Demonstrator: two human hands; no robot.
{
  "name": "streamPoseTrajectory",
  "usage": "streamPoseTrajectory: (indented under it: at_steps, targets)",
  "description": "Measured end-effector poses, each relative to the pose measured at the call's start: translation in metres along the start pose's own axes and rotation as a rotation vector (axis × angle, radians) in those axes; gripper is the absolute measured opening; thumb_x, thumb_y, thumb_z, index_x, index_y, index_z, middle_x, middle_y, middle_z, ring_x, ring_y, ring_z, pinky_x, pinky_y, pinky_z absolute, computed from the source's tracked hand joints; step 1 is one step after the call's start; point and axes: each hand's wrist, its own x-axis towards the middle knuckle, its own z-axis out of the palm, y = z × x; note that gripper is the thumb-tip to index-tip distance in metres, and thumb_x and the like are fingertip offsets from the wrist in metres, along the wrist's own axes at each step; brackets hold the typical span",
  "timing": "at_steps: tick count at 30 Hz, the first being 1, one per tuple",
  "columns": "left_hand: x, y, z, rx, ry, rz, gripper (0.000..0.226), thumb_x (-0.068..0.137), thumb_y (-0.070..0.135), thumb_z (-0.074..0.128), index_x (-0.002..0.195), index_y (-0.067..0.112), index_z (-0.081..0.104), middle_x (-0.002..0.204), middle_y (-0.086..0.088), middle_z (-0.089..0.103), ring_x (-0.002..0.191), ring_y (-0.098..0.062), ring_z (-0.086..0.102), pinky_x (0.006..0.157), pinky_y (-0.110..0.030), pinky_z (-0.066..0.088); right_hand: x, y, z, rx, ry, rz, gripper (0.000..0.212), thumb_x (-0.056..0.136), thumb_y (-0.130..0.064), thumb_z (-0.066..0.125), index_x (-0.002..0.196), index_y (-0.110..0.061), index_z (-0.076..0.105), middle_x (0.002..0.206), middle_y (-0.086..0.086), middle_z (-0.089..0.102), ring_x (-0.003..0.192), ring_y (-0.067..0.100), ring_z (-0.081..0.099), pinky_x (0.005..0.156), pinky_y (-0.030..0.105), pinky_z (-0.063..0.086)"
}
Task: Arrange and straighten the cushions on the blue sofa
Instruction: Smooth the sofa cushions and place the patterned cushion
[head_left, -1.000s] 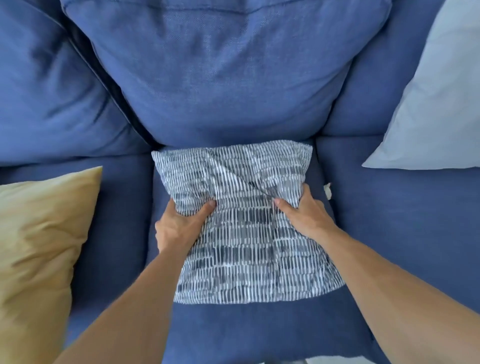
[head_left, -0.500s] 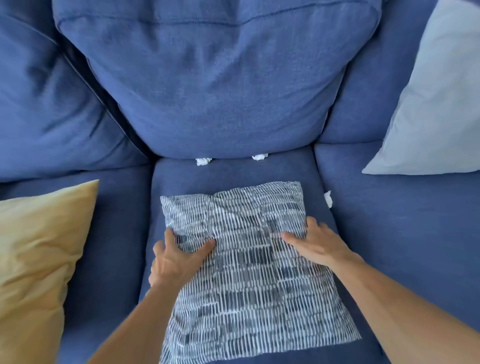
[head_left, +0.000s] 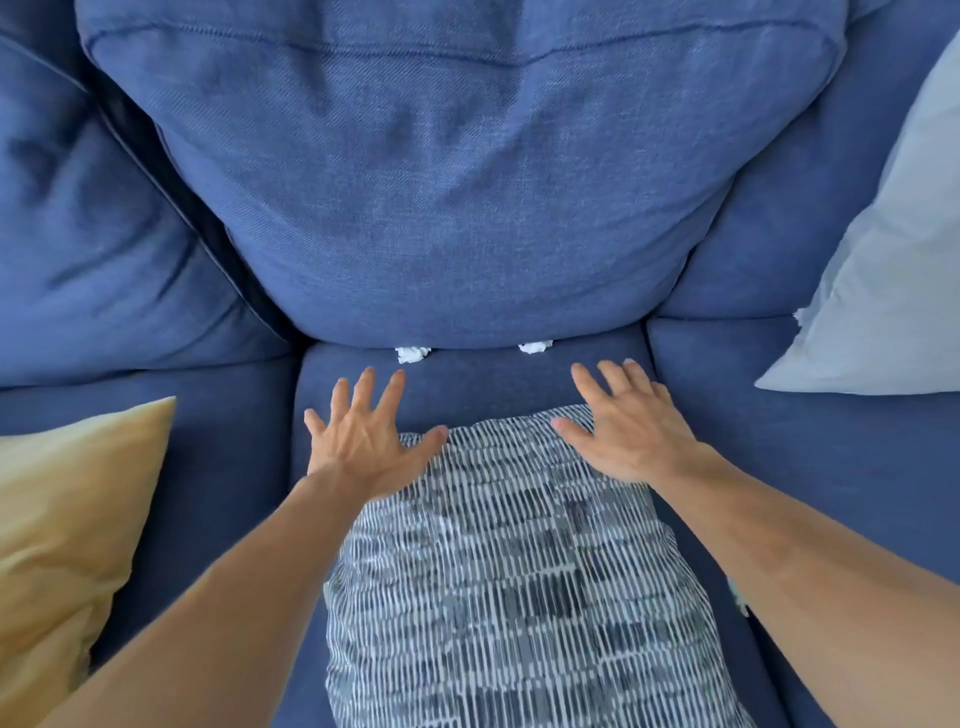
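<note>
Overlapping striped cushion (head_left: 519, 597) — left hand (head_left: 363, 441), right hand (head_left: 628, 431).

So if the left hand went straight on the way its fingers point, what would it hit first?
Most likely the small white scrap at the foot of the blue back cushion, or the cushion itself. Only bare seat lies before the left hand, though its height is hard to judge.

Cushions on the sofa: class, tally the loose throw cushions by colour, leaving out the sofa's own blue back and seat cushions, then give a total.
Yellow cushion: 1
Blue-and-white patterned cushion: 1
Pale grey cushion: 1
Total: 3
</note>
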Motion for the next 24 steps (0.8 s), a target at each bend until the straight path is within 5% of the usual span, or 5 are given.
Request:
streamPoseTrajectory:
  at_steps: [10, 15, 24]
  targets:
    - [0.096, 0.005, 0.039, 0.060, -0.008, 0.093, 0.087, 0.083, 0.077, 0.028, 0.153, 0.033, 0.004, 0.162, -0.001, 0.004, 0.148, -0.024, 0.005, 0.116, -0.055, 0.015, 0.108, -0.021, 0.031, -0.139, -0.003, -0.218, 0.074, 0.095, -0.064, 0.021, 0.155, -0.024, 0.002, 0.161, 0.004, -0.001, 0.147, 0.036, -0.004, 0.119, 0.046, 0.008]
    - [0.121, 0.002, 0.057, 0.037, 0.228, 0.171, 0.092, 0.072, 0.076, 0.025, 0.148, 0.025, 0.032, 0.144, -0.010, 0.037, 0.134, -0.029, 0.038, 0.114, -0.045, 0.026, 0.145, -0.016, 0.045, -0.242, 0.065, -0.313, 0.076, 0.092, -0.067, 0.020, 0.155, -0.025, 0.006, 0.159, 0.003, 0.011, 0.141, 0.033, 0.017, 0.117, 0.047, 0.013]
    - [0.127, 0.004, 0.072, 0.044, 0.193, 0.148, 0.098, 0.068, 0.081, 0.021, 0.146, 0.023, 0.033, 0.142, -0.006, 0.037, 0.124, -0.031, 0.046, 0.110, -0.041, 0.031, 0.157, -0.011, 0.066, -0.005, 0.057, -0.249, 0.087, 0.084, -0.076, 0.031, 0.154, -0.032, 0.001, 0.158, -0.002, 0.005, 0.143, 0.031, 0.011, 0.118, 0.045, 0.012]
